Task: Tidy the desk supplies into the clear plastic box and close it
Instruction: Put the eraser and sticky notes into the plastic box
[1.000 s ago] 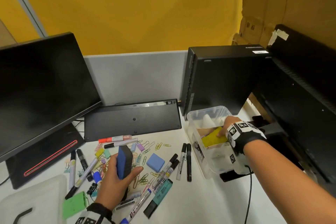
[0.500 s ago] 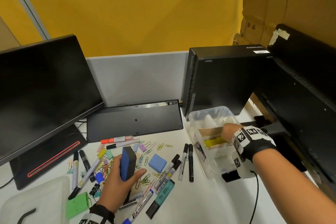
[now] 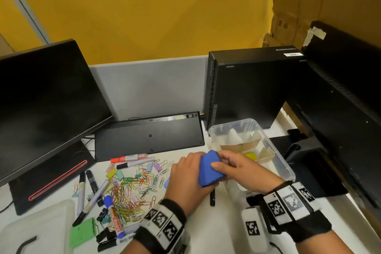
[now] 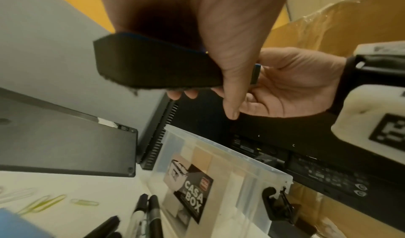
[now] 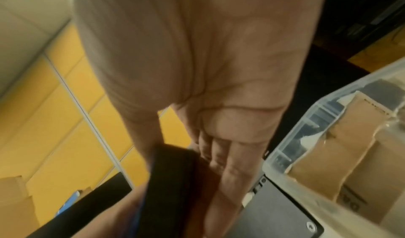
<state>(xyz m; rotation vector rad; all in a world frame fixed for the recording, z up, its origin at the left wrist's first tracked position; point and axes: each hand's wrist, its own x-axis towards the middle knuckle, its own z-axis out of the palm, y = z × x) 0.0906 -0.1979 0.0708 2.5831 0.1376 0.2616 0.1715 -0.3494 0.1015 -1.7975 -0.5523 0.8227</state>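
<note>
A blue whiteboard eraser [image 3: 208, 168] with a black felt face [image 4: 157, 68] is held just left of the clear plastic box [image 3: 286, 169], above the desk. My left hand [image 3: 185, 179] grips it from the left, thumb across the felt in the left wrist view. My right hand [image 3: 237, 167] holds its right end, thumb on the blue top and fingers curled underneath [image 4: 285, 85]. The box stands open, with cardboard dividers and a yellow item [image 3: 251, 155] inside. In the right wrist view my right hand's fingers [image 5: 223, 163] lie along the felt [image 5: 173, 181], beside the box wall [image 5: 306, 132].
Several markers [image 3: 92, 196], a heap of coloured paper clips [image 3: 132, 189], binder clips and a green pad [image 3: 82, 233] litter the desk left of my hands. The box lid [image 3: 31, 231] lies front left. An upturned keyboard [image 3: 148, 136], a monitor [image 3: 45, 97] and a PC tower [image 3: 247, 88] stand behind.
My left hand has carried the eraser right, up to the box. My right hand has come out of the box and taken hold of the eraser's other end.
</note>
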